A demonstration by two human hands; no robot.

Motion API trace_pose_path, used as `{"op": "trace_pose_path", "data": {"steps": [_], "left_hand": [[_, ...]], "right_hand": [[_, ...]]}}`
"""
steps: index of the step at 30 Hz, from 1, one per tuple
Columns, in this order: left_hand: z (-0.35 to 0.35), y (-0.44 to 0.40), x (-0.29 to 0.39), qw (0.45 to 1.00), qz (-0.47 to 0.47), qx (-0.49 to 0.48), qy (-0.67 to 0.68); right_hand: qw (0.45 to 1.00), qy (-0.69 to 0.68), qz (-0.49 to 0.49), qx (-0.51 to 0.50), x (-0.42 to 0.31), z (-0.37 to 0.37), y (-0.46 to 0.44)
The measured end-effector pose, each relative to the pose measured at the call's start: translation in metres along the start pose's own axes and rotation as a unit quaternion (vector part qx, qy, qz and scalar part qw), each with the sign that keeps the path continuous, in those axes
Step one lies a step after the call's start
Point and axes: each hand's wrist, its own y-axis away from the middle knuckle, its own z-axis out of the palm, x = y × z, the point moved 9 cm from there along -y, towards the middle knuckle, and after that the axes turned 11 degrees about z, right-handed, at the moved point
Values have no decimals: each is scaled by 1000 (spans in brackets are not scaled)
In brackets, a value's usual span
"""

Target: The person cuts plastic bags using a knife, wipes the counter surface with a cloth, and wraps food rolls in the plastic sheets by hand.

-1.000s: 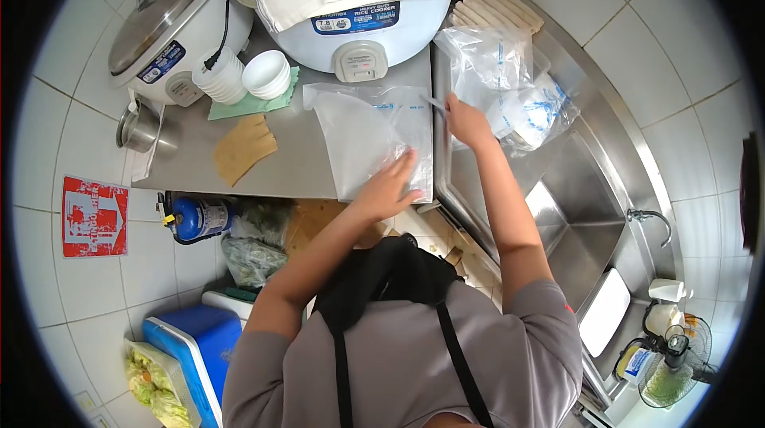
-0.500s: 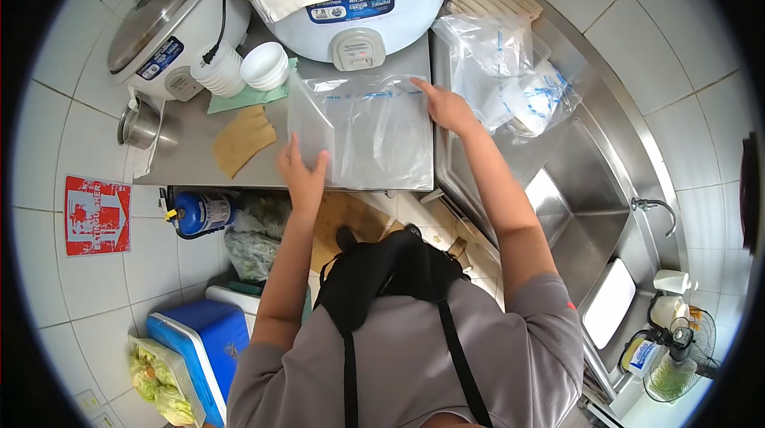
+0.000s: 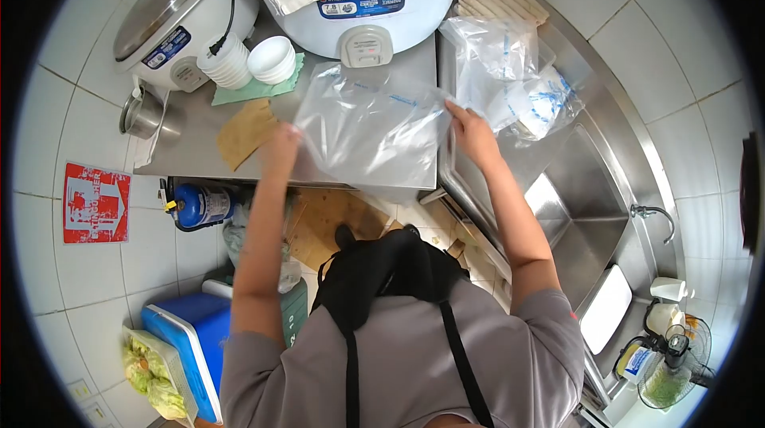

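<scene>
A clear plastic bag (image 3: 370, 129) with blue print near its top edge hangs slantwise above the steel counter. My right hand (image 3: 476, 139) pinches its upper right corner between thumb and fingers. At the bag's left edge is my left hand (image 3: 279, 149), smeared by motion, so whether its fingers grip the plastic cannot be made out. Just left of that hand lies a folded brown paper piece (image 3: 245, 133) on the counter. Stacked white bowls (image 3: 272, 60) and white cups (image 3: 224, 61) stand on a green cloth (image 3: 259, 92) behind it.
A rice cooker (image 3: 362, 25) with a cloth on top stands at the back, another cooker (image 3: 177, 29) to its left. On the right, more plastic bags (image 3: 498, 53) lie beside the sink (image 3: 586, 229). A fire extinguisher (image 3: 199, 206) is below the counter's left part.
The bag has risen at an angle from lying flat on the counter. My left hand has moved left and up; my right hand has shifted right and slightly down.
</scene>
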Motion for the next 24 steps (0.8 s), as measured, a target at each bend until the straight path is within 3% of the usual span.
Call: {"op": "trace_pose_path", "data": {"steps": [1, 3, 4, 6, 8, 10, 12, 15, 24], "left_hand": [[-7, -10, -11, 998, 41, 42, -29], [-82, -16, 62, 968, 55, -4, -246], [-97, -18, 82, 979, 54, 44, -193], [-111, -22, 115, 985, 52, 140, -86], [-47, -5, 165, 966, 216, 131, -46], [31, 18, 207, 983, 138, -61, 101], [87, 31, 214, 993, 103, -51, 24], [107, 44, 219, 992, 128, -4, -7], [107, 49, 219, 987, 154, -8, -41]], "right_hand": [[1000, -15, -1, -13, -5, 2, 13], [998, -43, -1, -43, -23, 11, 43], [996, -26, 42, -79, -27, 22, 57], [994, -45, 24, -93, -37, 39, 81], [989, -51, 74, -119, -36, 55, 91], [984, -52, 111, -129, -35, 60, 92], [981, -45, 138, -131, -34, 59, 91], [982, 48, 141, -118, -29, 54, 86], [983, 80, 116, -117, -5, 33, 86]]}}
